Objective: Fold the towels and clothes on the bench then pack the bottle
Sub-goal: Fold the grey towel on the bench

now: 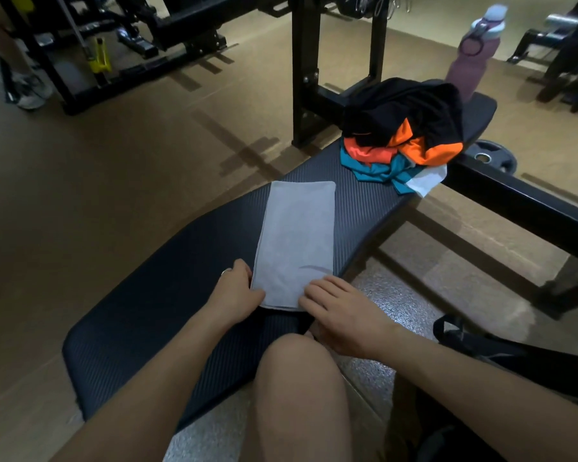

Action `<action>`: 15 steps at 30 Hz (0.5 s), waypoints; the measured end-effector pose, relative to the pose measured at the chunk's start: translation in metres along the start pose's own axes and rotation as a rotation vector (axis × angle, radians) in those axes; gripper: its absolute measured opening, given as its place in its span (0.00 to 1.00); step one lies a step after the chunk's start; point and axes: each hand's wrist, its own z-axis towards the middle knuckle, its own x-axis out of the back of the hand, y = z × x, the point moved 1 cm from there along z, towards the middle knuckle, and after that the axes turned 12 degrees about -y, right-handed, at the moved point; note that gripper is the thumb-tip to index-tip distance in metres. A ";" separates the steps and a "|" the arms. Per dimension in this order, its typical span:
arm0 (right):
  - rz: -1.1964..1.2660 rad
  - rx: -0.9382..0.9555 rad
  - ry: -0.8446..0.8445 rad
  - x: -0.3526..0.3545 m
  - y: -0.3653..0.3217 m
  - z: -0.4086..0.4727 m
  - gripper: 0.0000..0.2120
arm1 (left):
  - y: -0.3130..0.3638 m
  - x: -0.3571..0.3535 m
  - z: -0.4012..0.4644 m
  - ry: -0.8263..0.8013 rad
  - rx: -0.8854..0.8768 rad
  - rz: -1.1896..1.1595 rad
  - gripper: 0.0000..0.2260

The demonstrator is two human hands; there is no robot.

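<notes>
A grey towel (296,241) lies flat on the black ribbed pad of the bench (167,295), folded into a long narrow rectangle with rounded corners; its surface is smooth and matte.

The left hand (236,291) grips the towel's near left corner, fingers curled over the edge; a ring shows on one finger. The right hand (339,311) rests on the near right corner, fingers extended and relaxed, pressing the cloth flat.

At the far end of the bench sits a loose pile of clothes (402,135): black fabric on top, glossy orange below it, teal beneath, and a white piece at the right edge.

A mauve bottle (471,58) with a pale blue cap and a loop handle stands upright on the far bench end, just behind the pile.

A black bag (514,358) lies at the near right, on the floor.
</notes>
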 end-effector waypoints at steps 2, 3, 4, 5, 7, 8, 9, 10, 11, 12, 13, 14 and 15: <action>-0.061 0.007 -0.010 0.001 0.002 -0.002 0.26 | -0.001 -0.003 -0.003 0.009 -0.043 -0.010 0.16; -0.086 0.005 0.004 0.002 0.003 -0.001 0.26 | 0.000 -0.004 -0.005 0.004 -0.059 -0.030 0.16; -0.102 -0.001 0.024 0.003 0.004 -0.001 0.24 | 0.000 -0.005 -0.006 0.001 -0.067 -0.072 0.16; -0.110 -0.008 0.044 0.003 0.004 0.000 0.23 | 0.002 -0.007 -0.007 -0.002 -0.062 -0.133 0.15; -0.102 -0.015 0.074 0.002 0.006 0.002 0.20 | 0.006 -0.008 -0.009 0.013 -0.035 -0.285 0.15; -0.089 -0.014 0.078 0.000 0.007 0.002 0.20 | 0.009 -0.008 -0.009 0.021 -0.010 -0.362 0.15; -0.070 -0.010 0.081 -0.002 0.009 0.002 0.22 | 0.012 -0.007 -0.009 0.025 0.015 -0.422 0.14; -0.041 -0.008 0.084 -0.004 0.011 0.002 0.24 | 0.013 -0.007 -0.008 0.029 0.031 -0.457 0.14; -0.008 -0.010 0.095 -0.005 0.012 0.001 0.24 | 0.013 -0.006 -0.007 0.034 0.031 -0.459 0.14; 0.022 -0.014 0.111 -0.006 0.013 0.000 0.25 | 0.012 -0.005 -0.006 0.034 0.020 -0.436 0.13; 0.042 -0.019 0.124 -0.005 0.014 0.000 0.25 | 0.010 -0.004 -0.006 0.026 -0.001 -0.394 0.12; 0.051 -0.022 0.131 -0.005 0.015 0.000 0.25 | 0.007 -0.004 -0.007 0.013 -0.027 -0.340 0.11; 0.053 -0.027 0.137 -0.005 0.015 0.000 0.25 | 0.004 -0.005 -0.008 -0.002 -0.057 -0.279 0.09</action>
